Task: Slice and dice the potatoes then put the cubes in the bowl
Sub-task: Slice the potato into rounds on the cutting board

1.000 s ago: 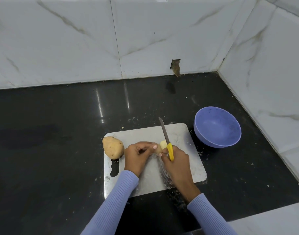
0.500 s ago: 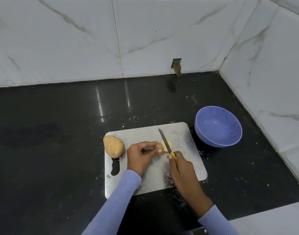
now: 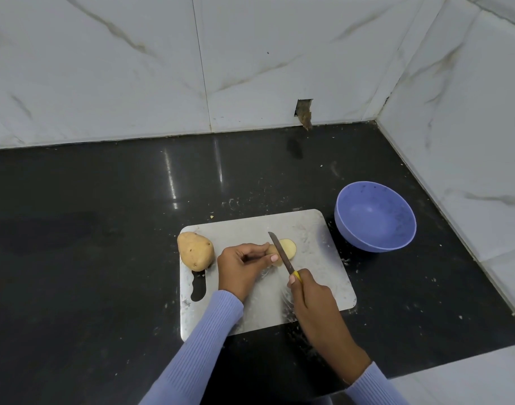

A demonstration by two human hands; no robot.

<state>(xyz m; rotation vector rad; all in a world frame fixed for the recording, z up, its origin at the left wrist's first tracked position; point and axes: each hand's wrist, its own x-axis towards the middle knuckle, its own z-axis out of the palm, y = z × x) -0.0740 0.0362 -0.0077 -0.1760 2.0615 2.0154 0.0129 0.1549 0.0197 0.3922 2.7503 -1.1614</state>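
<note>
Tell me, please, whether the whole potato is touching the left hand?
Apart. The head view shows a strip of bare cutting board between the whole potato and the left hand.

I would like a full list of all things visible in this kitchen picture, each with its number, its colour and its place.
whole potato: one, tan-brown, unpeeled, on the left end of the cutting board, above its handle slot.
potato piece: one, pale yellow cut face, mid-board, under the blade; partly hidden by fingers.
knife: one, dark blade, yellow handle, held across the potato piece.
cutting board: one, silver-grey, on the counter.
bowl: one, blue-violet, no cubes inside, on the counter to the right of the board.
counter: one, black, glossy, with small crumbs.
wall tiles: white marble pattern, behind and at right; one chipped hole near the counter.
left hand: holds the potato piece.
right hand: grips the knife handle.
sleeves: two, lilac.
</note>
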